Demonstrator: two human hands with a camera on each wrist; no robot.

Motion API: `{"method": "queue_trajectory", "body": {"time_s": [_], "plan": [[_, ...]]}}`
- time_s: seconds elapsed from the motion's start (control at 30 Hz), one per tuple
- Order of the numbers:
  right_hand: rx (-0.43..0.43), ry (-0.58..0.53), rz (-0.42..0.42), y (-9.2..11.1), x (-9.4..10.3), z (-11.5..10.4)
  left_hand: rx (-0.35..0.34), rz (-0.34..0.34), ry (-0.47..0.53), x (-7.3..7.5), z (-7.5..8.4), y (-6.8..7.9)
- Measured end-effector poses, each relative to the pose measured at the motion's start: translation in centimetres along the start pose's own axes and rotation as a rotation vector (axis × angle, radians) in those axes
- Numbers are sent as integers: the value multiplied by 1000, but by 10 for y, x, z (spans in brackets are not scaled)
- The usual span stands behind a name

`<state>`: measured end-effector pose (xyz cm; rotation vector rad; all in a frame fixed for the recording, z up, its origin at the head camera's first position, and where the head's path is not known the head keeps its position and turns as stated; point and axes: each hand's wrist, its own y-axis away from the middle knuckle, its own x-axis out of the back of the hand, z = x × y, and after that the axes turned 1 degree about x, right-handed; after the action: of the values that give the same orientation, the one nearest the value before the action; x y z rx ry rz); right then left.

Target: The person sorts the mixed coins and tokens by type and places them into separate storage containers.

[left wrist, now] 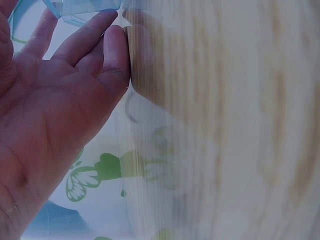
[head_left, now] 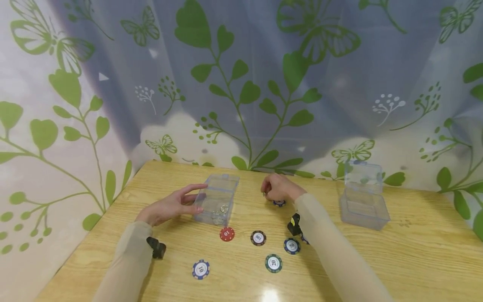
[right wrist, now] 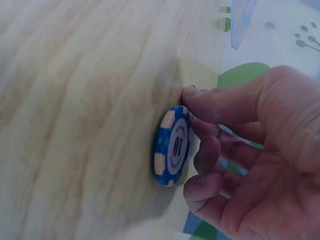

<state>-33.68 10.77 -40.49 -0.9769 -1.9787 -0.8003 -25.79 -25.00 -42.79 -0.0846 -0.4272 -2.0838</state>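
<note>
- While your right hand (head_left: 279,187) pinches a small metal piece (head_left: 265,194) between thumb and forefinger, close over the bench (head_left: 422,260), its other fingers curl loosely; whether the piece touches the wood you cannot tell.
- Your left hand (head_left: 171,207), well apart from the right, has its fingers spread and touching the near side of a clear box (head_left: 219,196), steadying it rather than clamping it.
- Just beside your right hand lies a blue chip (right wrist: 172,145) marked 10, partly covered by that hand in the head view.
- Between your hands, the box holds a few shiny round pieces (head_left: 224,208), so the step in hand looks like picking up one more to join them.
- The next move probably calls for a firm pinch, a lift clear of the chip, and a carry toward your left hand while it keeps the box steady.
- Nearer you than your hands lie a red chip (head_left: 227,234), a black chip (head_left: 258,238) and a green chip (head_left: 273,263).
- Beyond your right forearm stands a second clear box (head_left: 364,220), lid raised.
</note>
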Motion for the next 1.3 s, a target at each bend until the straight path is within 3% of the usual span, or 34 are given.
{"method": "queue_trajectory", "body": {"time_s": [0.23, 0.5, 1.3], "plan": [[-19, 85, -27, -4, 0, -5, -3, -3, 4, 0, -1, 1], [-42, 52, -81, -3, 4, -3, 1, -2, -14, -1, 2, 0], [-5, 91, 16, -1, -3, -9, 11, 3, -11, -1, 2, 2]]}}
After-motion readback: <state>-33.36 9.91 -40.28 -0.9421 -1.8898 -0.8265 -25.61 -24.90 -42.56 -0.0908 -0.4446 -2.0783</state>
